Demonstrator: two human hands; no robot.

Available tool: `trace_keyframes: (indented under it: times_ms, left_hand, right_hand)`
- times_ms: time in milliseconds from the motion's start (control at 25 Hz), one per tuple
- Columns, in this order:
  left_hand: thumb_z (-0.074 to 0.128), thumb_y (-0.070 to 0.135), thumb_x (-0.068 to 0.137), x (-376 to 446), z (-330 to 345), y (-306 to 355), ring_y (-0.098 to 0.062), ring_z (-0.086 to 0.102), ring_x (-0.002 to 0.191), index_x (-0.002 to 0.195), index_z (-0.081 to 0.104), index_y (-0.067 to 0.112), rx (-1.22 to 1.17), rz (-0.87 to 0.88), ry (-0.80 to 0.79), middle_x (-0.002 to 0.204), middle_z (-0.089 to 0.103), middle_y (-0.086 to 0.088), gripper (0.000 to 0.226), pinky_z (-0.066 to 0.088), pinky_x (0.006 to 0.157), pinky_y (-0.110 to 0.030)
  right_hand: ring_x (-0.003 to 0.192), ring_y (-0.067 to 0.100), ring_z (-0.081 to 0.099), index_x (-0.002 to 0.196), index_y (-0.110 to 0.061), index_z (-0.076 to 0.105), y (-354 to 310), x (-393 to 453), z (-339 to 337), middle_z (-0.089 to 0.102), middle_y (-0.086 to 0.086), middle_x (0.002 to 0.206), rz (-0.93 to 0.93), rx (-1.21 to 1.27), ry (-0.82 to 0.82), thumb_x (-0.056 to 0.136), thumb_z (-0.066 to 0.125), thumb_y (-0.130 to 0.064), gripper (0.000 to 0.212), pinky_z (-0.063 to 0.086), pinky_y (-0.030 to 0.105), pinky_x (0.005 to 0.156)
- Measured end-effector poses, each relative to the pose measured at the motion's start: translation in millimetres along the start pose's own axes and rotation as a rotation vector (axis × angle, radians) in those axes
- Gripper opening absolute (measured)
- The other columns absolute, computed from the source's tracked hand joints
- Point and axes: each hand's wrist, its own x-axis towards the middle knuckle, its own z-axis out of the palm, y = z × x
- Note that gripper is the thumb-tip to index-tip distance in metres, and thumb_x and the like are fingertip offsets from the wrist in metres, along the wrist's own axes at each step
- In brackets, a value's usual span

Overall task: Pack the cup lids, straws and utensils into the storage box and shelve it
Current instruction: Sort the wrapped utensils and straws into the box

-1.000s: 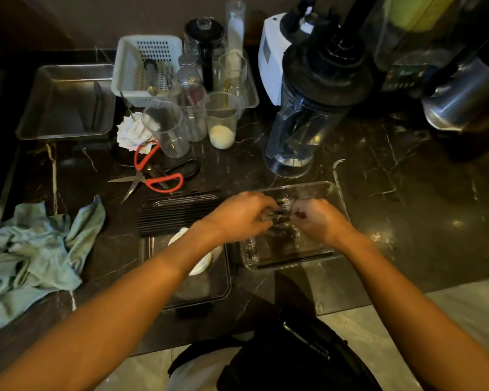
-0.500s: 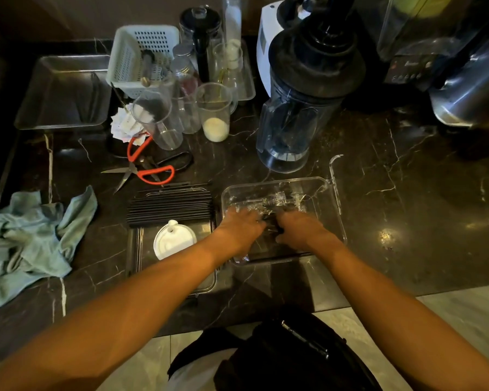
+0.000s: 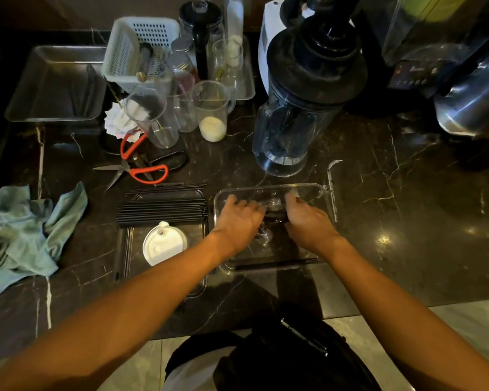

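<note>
A clear plastic storage box (image 3: 319, 190) sits on the dark marble counter in front of me. Both hands are inside it. My left hand (image 3: 239, 218) and my right hand (image 3: 305, 221) rest palm-down with fingers spread on plastic-wrapped dark utensils (image 3: 271, 206) lying on the box floor. To the left, a bundle of black straws (image 3: 161, 206) lies across a clear flat lid or tray (image 3: 124, 249), with a white cup lid (image 3: 164, 245) on it.
Red-handled scissors (image 3: 141, 170), measuring cups (image 3: 212, 111), a blender jug (image 3: 294, 117), a white basket (image 3: 137, 49) and a steel tray (image 3: 54, 83) crowd the back. A green cloth (image 3: 26, 230) lies left. A loose clear strip (image 3: 332, 187) lies right of the box.
Both hands let go of the wrapped utensils they held over the box, dropped into it, and now lie spread flat on them.
</note>
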Motion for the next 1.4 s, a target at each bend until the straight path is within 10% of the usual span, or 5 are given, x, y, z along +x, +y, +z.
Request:
trace_keyframes:
  times_ms: [200, 480, 960, 1400]
  left_hand:
    - [0.071, 0.012, 0.086, 6, -1, 6, -0.033, 0.054, 0.122, 0.152, 0.033, 0.011, -0.208, -0.079, -0.02, 0.138, 0.046, -0.016, 0.076, 0.05, 0.103, -0.048]
    - [0.066, 0.029, 0.091, 5, 1, 4, -0.032, 0.052, 0.121, 0.134, 0.052, 0.012, -0.218, -0.092, -0.108, 0.132, 0.051, -0.014, 0.049, 0.043, 0.106, -0.048]
    - [0.063, 0.028, 0.096, 6, -8, -2, -0.027, 0.064, 0.109, 0.122, 0.055, 0.017, -0.526, -0.08, -0.164, 0.116, 0.067, -0.008, 0.03, 0.052, 0.096, -0.042]
    - [0.076, 0.036, 0.088, 3, -16, -12, -0.017, 0.065, 0.106, 0.132, 0.056, 0.02, -0.933, -0.154, -0.274, 0.118, 0.067, -0.002, 0.051, 0.056, 0.094, -0.041]
  right_hand:
    - [0.117, 0.035, 0.065, 0.137, -0.014, 0.046, 2, 3, 3, 0.066, 0.013, 0.126, 0.002, -0.057, -0.065, 0.096, 0.057, -0.009, 0.042, 0.05, 0.048, 0.098]
    - [0.119, 0.038, 0.063, 0.13, -0.015, 0.053, 7, 5, 7, 0.035, 0.019, 0.16, 0.027, -0.053, -0.085, 0.095, 0.059, -0.008, 0.037, 0.051, 0.049, 0.098]
    - [0.099, 0.016, 0.062, 0.111, -0.021, 0.062, 16, -4, -14, 0.062, -0.002, 0.108, 0.049, 0.372, -0.084, 0.094, 0.069, -0.018, 0.019, 0.045, 0.025, 0.072]
    - [0.074, 0.014, 0.064, 0.089, -0.021, 0.072, 21, -18, -40, 0.068, 0.0, 0.081, -0.073, 0.548, 0.061, 0.102, 0.063, -0.026, 0.017, 0.052, 0.037, 0.07]
